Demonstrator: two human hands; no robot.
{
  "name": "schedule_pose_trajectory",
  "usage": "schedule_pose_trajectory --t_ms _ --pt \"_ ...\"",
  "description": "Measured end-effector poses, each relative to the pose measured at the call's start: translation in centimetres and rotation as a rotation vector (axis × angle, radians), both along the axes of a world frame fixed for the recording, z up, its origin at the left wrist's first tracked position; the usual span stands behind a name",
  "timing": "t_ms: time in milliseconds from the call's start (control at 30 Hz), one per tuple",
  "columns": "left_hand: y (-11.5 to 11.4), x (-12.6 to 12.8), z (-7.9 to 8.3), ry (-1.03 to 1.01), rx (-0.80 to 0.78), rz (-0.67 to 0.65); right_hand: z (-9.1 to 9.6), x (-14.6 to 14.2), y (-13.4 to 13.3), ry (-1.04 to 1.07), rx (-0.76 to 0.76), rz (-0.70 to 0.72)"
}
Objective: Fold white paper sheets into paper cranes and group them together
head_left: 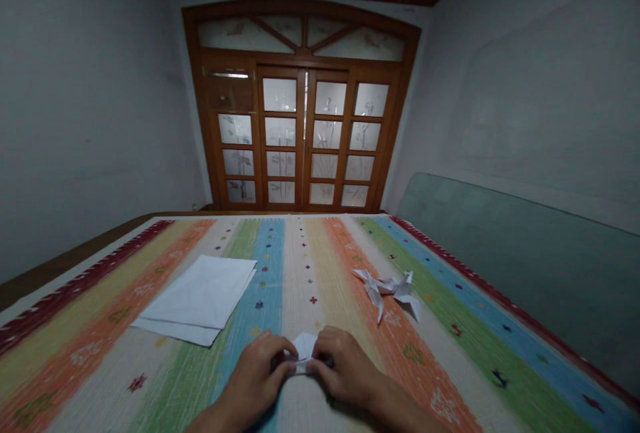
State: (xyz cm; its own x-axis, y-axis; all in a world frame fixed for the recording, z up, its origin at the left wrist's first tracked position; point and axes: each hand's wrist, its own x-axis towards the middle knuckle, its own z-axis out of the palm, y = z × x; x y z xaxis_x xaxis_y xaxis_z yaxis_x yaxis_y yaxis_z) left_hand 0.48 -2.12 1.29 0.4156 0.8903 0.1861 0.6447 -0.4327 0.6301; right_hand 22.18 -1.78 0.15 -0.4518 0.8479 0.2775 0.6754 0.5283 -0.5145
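Observation:
A small piece of folded white paper (304, 346) lies low in the middle of the head view, close to the table's near side. My left hand (257, 369) pinches its left side between thumb and fingers. On the opposite side my right hand (345, 363) grips the paper the same way, its thumb near the lower edge. Both hands rest low over the tablecloth, and their fingers cover much of the paper's sides. Farther right sit folded white paper figures (387, 289) with pointed wings, resembling origami cranes; I cannot tell how many.
A stack of white paper sheets (200, 296) lies to the left of my hands. The striped tablecloth (295, 266) covers the table. Along the right side stands a pale green panel or backrest (500, 246). Wooden doors with glass panes (305, 133) are beyond the table.

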Motion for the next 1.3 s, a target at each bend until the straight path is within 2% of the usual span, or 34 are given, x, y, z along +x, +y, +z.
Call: schedule_pose_trajectory --t_ms 200,433,667,867,1100,1300 --pt "0.1 0.0 0.3 -0.043 -0.006 0.050 0.6 -0.4 -0.1 0.063 -0.123 -0.099" --pt "0.7 -0.2 -0.2 -0.015 0.004 0.120 0.7 -0.2 -0.1 0.107 -0.003 -0.074" --pt "0.2 -0.1 -0.4 -0.013 0.029 0.070 -0.1 0.0 0.3 0.170 -0.034 -0.016" --pt "-0.2 0.1 -0.4 0.009 0.076 0.018 0.5 0.1 -0.1 0.073 -0.067 -0.020" --pt "0.0 -0.2 -1.1 -0.017 0.149 0.021 0.7 0.2 -0.2 0.123 -0.061 0.079" --pt "0.1 -0.2 -1.4 -0.011 0.156 0.022 0.8 0.2 -0.3 0.131 -0.050 0.107"
